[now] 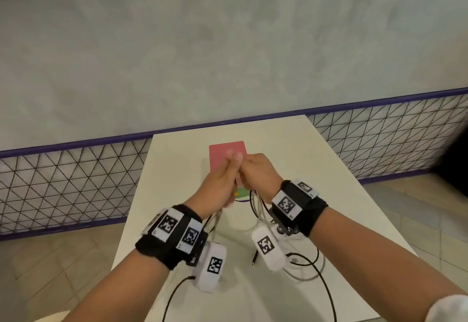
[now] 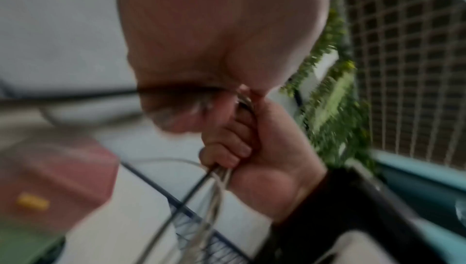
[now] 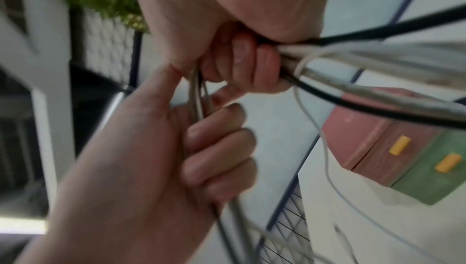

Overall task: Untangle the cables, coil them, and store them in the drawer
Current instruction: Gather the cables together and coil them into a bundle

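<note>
Above the white table (image 1: 291,144), my left hand (image 1: 224,177) and right hand (image 1: 260,169) meet knuckle to knuckle. Both grip a bundle of grey-white and black cables (image 1: 258,210) that hangs down between my wrists. In the right wrist view the right hand's fingers (image 3: 242,59) curl round the bundle (image 3: 378,93), and the left hand (image 3: 219,148) closes on strands just below. The left wrist view is blurred but shows the right hand (image 2: 252,148) clamped on the cables (image 2: 216,188). The small drawer box (image 1: 226,152), pink on top with a green drawer and yellow handles (image 3: 399,144), stands behind the hands.
Loose black cable (image 1: 326,286) and pale cable loops lie on the table's near right part, with a black plug tip (image 1: 254,258) in the middle. A wire mesh fence with a purple rail (image 1: 76,169) runs behind the table. Tiled floor lies on both sides.
</note>
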Available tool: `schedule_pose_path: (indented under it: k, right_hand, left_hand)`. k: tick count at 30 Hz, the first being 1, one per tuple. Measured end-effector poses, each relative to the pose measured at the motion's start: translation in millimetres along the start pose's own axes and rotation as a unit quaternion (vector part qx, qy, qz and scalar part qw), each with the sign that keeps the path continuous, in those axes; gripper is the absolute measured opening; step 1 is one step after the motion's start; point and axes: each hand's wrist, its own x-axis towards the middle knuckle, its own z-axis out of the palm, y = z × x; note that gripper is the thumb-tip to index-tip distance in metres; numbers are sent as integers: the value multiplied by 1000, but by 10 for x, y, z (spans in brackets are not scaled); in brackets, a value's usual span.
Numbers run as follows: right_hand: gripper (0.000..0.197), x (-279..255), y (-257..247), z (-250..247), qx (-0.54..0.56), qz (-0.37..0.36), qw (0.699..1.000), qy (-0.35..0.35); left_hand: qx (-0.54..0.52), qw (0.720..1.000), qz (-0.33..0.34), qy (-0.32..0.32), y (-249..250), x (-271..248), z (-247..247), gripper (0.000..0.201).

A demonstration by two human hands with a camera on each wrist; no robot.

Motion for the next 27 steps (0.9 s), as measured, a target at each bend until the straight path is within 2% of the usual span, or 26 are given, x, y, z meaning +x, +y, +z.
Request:
schedule_pose_path:
  k: [2, 3, 5, 7, 8, 10, 12, 13, 16, 17, 19, 20, 21, 23, 25, 27]
  right_hand:
    - [52, -9, -34, -96, -16, 6, 998, -57]
    - [49, -15, -8, -187, -71, -2, 993, -96]
    - [29, -39, 116, -359, -233, -10, 959, -159]
    - [10, -25, 380, -539, -304, 18, 933, -191]
    - [18, -13, 535, -614, -293, 32, 938, -184]
    - [18, 24, 820, -705, -301, 55, 940, -148]
    - [28, 28, 1061, -761, -411, 70, 901, -123]
    - [27, 16, 1168, -799, -449, 88, 883, -107]
    - [29, -25, 1448, -965, -475, 147, 867, -49]
    - [32, -47, 1492, -1022, -503, 166, 847, -39]
    - [42, -107, 1582, -1150, -568, 204, 796, -32]
    - [55, -152, 1606, -1196, -598, 220, 770, -37]
    - [77, -188, 1609, -1233, -615, 228, 753, -51]
    - [120, -221, 1459, -1258, -629, 218, 739, -104]
    - [136, -178, 1171, -1159, -613, 177, 755, -152]
    - [132, -90, 717, -952, -546, 102, 813, -175]
  left_hand:
    - [-5, 998, -24, 55, 118, 38, -87, 46]
    - [-9, 995, -35, 92, 145, 63, -182, 50]
    - [-55, 985, -51, 154, 89, 109, -431, 55]
    - [-151, 967, -55, 199, 6, 155, -651, 55]
    - [-174, 961, -56, 208, -34, 156, -723, 53]
    - [-191, 956, -55, 215, -54, 140, -794, 50]
    - [-215, 947, -57, 233, -36, 138, -849, 45]
    - [-228, 942, -57, 241, -23, 137, -870, 45]
    - [-245, 932, -52, 262, -30, 117, -909, 47]
    - [-248, 930, -52, 268, -31, 108, -904, 45]
    - [-260, 927, -48, 267, -34, 104, -872, 41]
    - [-264, 927, -47, 263, -38, 104, -856, 41]
    - [-265, 927, -49, 260, -40, 106, -844, 43]
    - [-257, 931, -48, 254, -66, 132, -807, 46]
    - [-228, 943, -42, 240, -90, 157, -737, 48]
    - [-197, 954, -33, 225, -102, 183, -643, 52]
